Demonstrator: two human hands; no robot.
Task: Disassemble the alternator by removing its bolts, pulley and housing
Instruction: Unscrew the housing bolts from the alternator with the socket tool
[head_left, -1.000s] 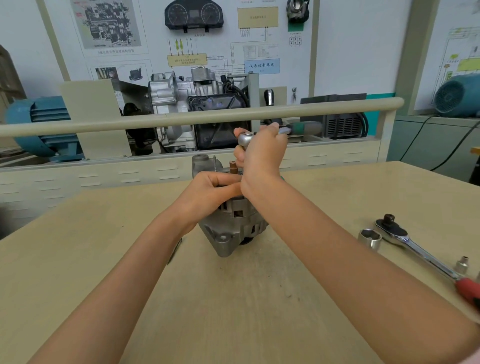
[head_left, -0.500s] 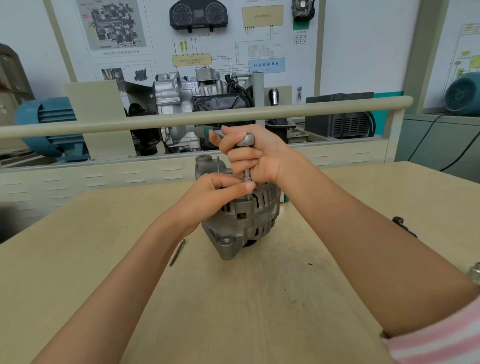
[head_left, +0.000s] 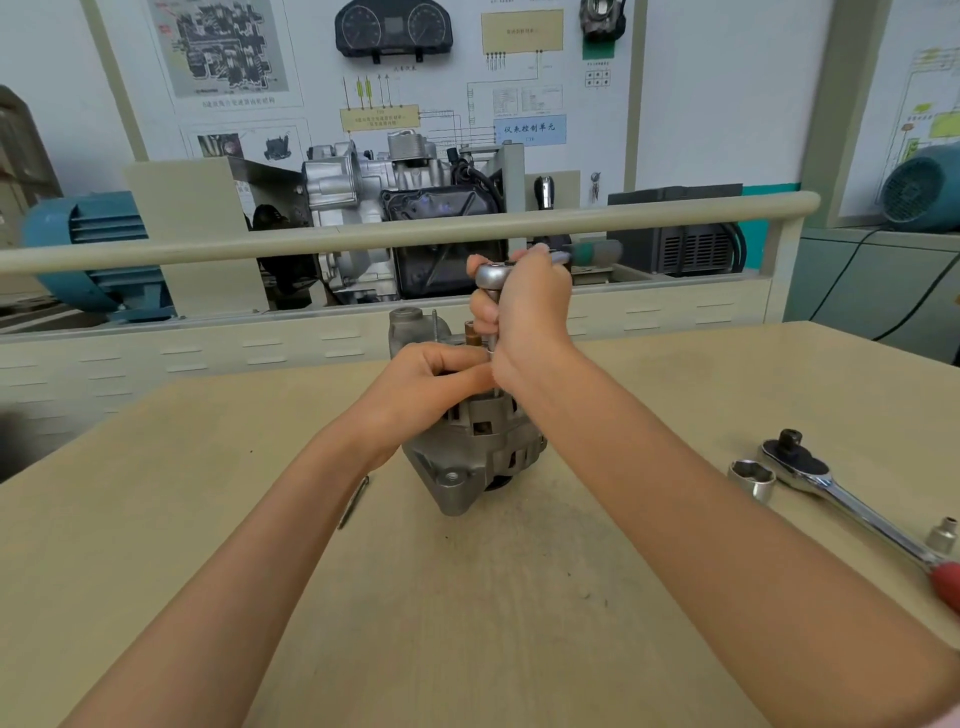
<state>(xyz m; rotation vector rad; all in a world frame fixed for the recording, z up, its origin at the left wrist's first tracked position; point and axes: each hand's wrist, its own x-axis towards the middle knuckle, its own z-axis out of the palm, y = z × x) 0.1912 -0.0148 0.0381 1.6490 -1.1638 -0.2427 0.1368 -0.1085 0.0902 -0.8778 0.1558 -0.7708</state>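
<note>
The right hand (head_left: 524, 312) was closed around the head of a small ratchet (head_left: 493, 274), with the fingers curled on it and on the extension below; the green-grey handle (head_left: 592, 253) of the ratchet pointed to the right, behind the hand. The left hand (head_left: 431, 389) gripped the top of the alternator (head_left: 478, 457) with bent fingers, and its fingertips touched the shaft of the tool near the right wrist. The alternator stood on the table (head_left: 467, 623), in the middle, between the two forearms.

Half a second before, the handle of the ratchet pointed to the left and the right palm was turned more toward the camera; now the handle was swung to the right side and the back of the hand faced the camera. The left hand kept the same grip.

Both forearms reached forward from the lower corners and met over the alternator, the right wrist above the left fingers. A bigger ratchet (head_left: 841, 493) with a red handle lay on the right of the table, with a socket (head_left: 751, 478) just beside its head and a small socket (head_left: 943, 535) near its handle. A thin bolt (head_left: 354, 501) lay beside the left forearm.
</note>
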